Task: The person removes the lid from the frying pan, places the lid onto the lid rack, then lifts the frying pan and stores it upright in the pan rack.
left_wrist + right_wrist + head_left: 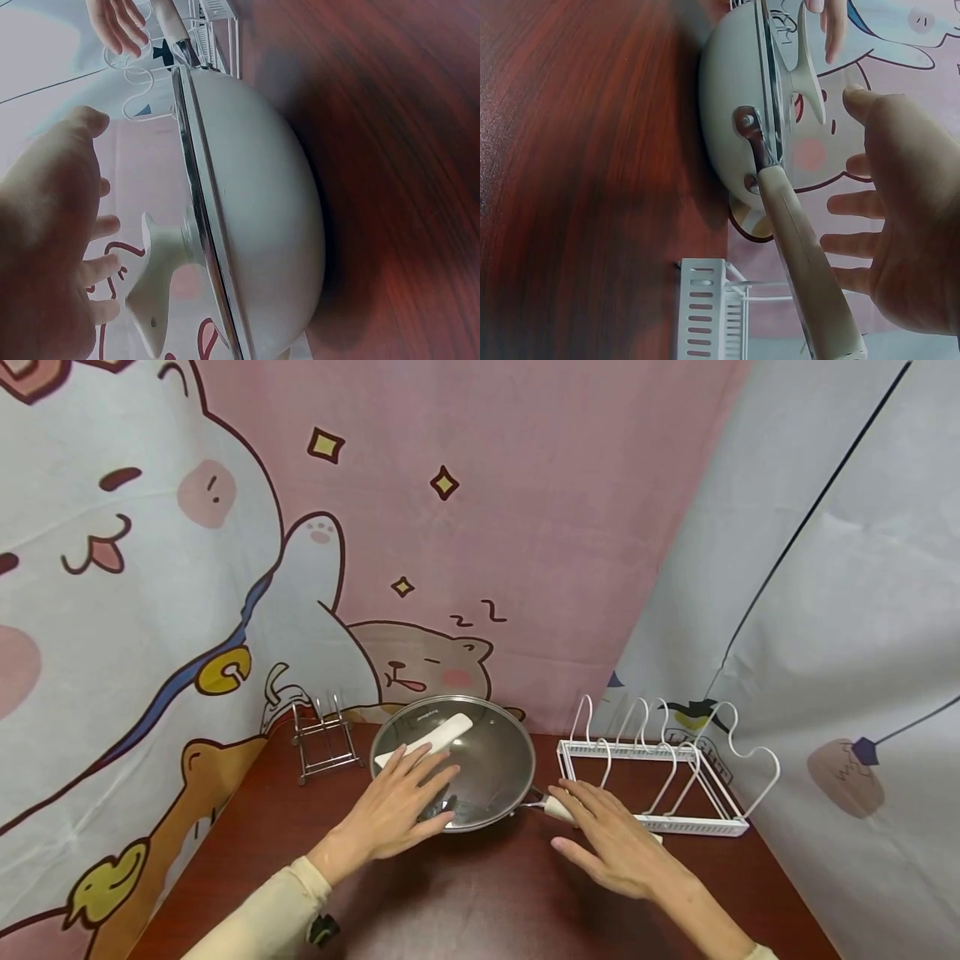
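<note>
A wok [262,195] with a pale outer wall sits on the table, covered by a glass lid [495,760] with a metal rim. Across the lid's top runs a long white lid handle [450,729]. My left hand [397,806] hovers over the lid's near left part, fingers spread, apart from the lid handle in the left wrist view. The wok's cream side handle [806,262] points right. Above that handle is my right hand [611,839], its fingers extended and holding nothing; in the head view it hides much of the handle.
A white wire rack [652,749] with upright loops stands at the right, close to the wok handle. At the back left is a small metal rack [326,747]. A printed cloth [555,527] hangs behind the dark red table [480,902].
</note>
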